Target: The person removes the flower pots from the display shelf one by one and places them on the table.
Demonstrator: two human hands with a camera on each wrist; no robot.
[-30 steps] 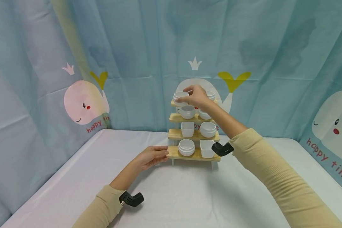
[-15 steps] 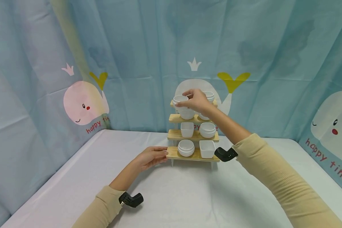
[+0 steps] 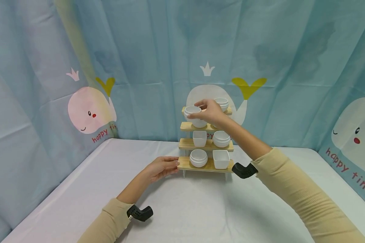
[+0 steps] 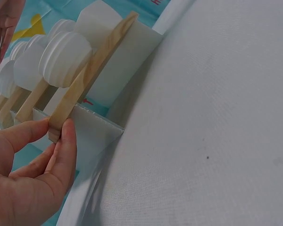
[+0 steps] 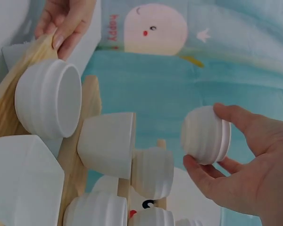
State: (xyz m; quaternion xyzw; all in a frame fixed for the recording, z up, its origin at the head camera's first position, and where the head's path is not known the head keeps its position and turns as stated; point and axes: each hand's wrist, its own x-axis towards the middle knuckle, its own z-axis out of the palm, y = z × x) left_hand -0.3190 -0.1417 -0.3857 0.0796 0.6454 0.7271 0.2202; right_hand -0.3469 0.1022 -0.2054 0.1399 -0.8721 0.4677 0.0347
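At the upper left of a tiered wooden stand, my right hand pinches a small round white pot between thumb and fingers. The right wrist view shows this pot held apart from the shelves, with the right hand at its side. My left hand grips the left end of the lowest shelf; in the left wrist view, thumb and fingers pinch the wooden board. On that shelf sit a round pot and a square cup.
Higher shelves bear another square cup, a round pot and a top-right pot. My right hand partly covers the second shelf from the top. A white cloth covers the table, with a printed blue curtain behind.
My right hand has lowered the pot from the top shelf's level to just in front of and below it. The left hand stays on the lowest shelf.
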